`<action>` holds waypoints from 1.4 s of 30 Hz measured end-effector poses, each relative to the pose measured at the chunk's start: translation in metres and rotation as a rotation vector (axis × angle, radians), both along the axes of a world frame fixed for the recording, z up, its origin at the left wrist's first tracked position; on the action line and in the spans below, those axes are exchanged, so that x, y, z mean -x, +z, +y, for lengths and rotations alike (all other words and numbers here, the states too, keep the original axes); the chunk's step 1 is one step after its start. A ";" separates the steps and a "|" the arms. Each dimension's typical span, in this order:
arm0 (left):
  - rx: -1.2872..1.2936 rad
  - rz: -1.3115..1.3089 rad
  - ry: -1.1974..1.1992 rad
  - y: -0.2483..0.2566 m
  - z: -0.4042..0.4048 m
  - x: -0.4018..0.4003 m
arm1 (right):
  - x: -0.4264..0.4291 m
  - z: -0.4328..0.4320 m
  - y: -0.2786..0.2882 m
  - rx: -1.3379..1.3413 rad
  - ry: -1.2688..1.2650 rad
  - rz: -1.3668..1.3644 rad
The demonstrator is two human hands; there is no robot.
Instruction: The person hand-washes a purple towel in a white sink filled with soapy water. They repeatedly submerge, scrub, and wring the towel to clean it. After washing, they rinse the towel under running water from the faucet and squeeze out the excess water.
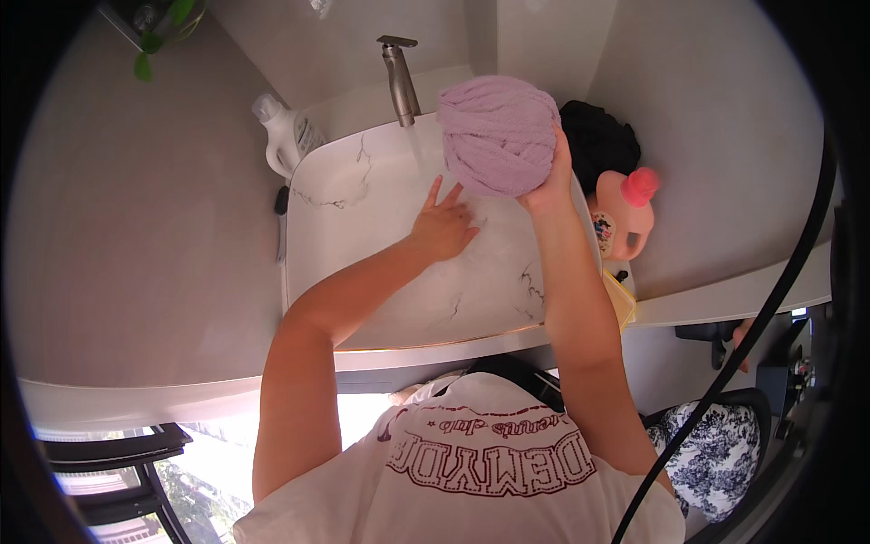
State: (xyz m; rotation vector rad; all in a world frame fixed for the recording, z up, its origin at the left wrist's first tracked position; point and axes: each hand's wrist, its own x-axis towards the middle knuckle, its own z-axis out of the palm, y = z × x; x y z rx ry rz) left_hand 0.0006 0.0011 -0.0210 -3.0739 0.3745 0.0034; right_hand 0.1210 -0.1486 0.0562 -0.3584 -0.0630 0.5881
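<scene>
My right hand point(554, 180) holds a round lilac bundle of plush fabric point(501, 136) from its lower right side, above the back right of a white washbasin point(380, 292). Grey marble-like veins run across the basin. Lower and to the left, my left hand point(445, 228) is inside the basin with its fingers apart and nothing visible in them; its far fingers are slightly blurred. A brushed-metal tap point(399, 81) stands at the back rim, and a faint stream seems to fall from its spout. The bundle covers part of the back rim.
White jug-shaped bottle point(279, 136) and a grey-handled tool point(281, 231) are left of the basin. Along the right lie black fabric point(601, 139), a pink bottle with a red cap point(629, 214) and a yellow-rimmed tray point(620, 302). A black cable point(747, 313) crosses the right side.
</scene>
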 end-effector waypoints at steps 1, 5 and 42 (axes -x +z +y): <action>0.101 -0.132 -0.061 -0.007 0.023 -0.001 | 0.000 0.000 0.000 0.002 -0.008 0.001; 0.099 -0.178 0.107 -0.016 0.101 0.005 | 0.005 -0.001 0.006 0.019 -0.016 0.030; 0.340 -0.063 0.071 -0.027 0.072 0.038 | 0.003 0.000 0.001 0.016 -0.050 0.001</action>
